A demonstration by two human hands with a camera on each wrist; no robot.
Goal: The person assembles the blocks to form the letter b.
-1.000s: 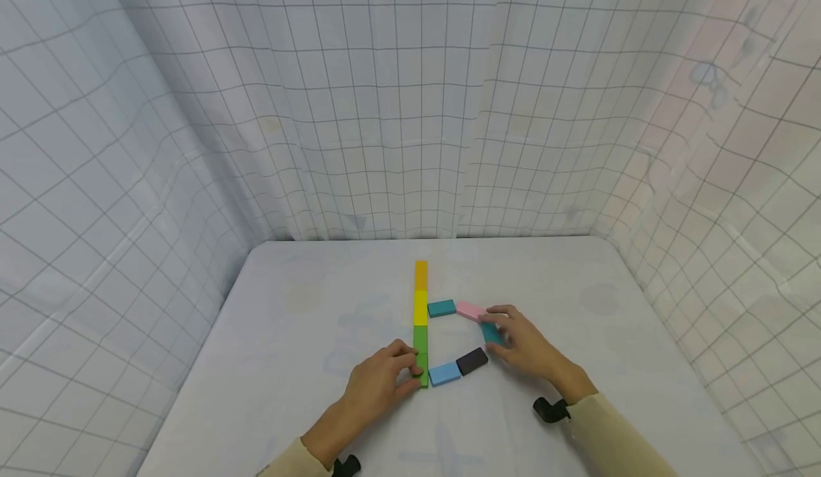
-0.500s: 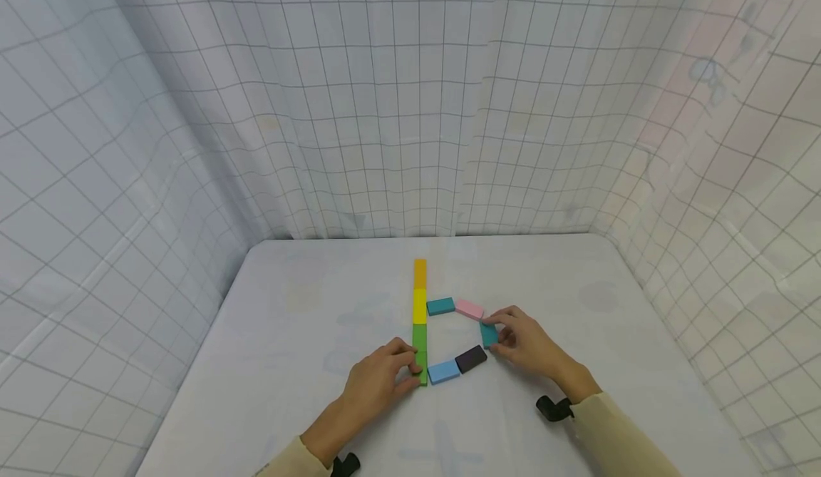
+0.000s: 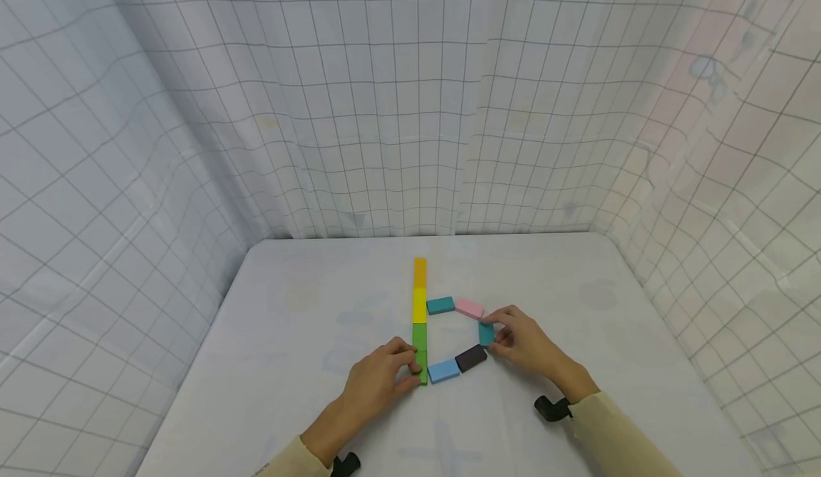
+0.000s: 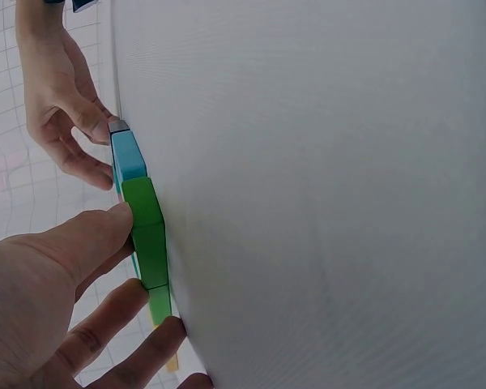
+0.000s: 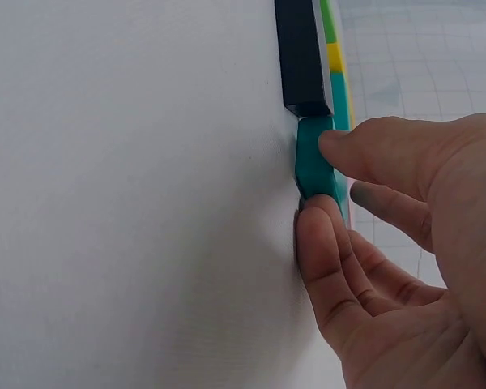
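Flat dominoes lie on the white table: an orange domino (image 3: pixel 420 272), a yellow domino (image 3: pixel 420 305) and two green dominoes (image 3: pixel 420 336) make a straight column. To its right, a teal domino (image 3: pixel 440 306), a pink domino (image 3: pixel 469 309), a second teal domino (image 3: pixel 486 332), a black domino (image 3: pixel 471 358) and a light blue domino (image 3: pixel 443 371) form a rounded loop. My right hand (image 3: pixel 522 343) pinches the second teal domino between thumb and fingers, its end meeting the black one in the right wrist view. My left hand (image 3: pixel 378 384) holds the nearest green domino (image 4: pixel 149 243) by its side and end.
The white table (image 3: pixel 308 299) is bounded at the back and both sides by hanging grid-patterned sheets (image 3: pixel 398 120). A black wrist device (image 3: pixel 551 408) sits by the right sleeve, and another (image 3: pixel 346 465) by the left.
The second teal domino has shifted slightly left and turned more upright, its near end now close to the black domino. My left hand has stayed in place on the green domino.
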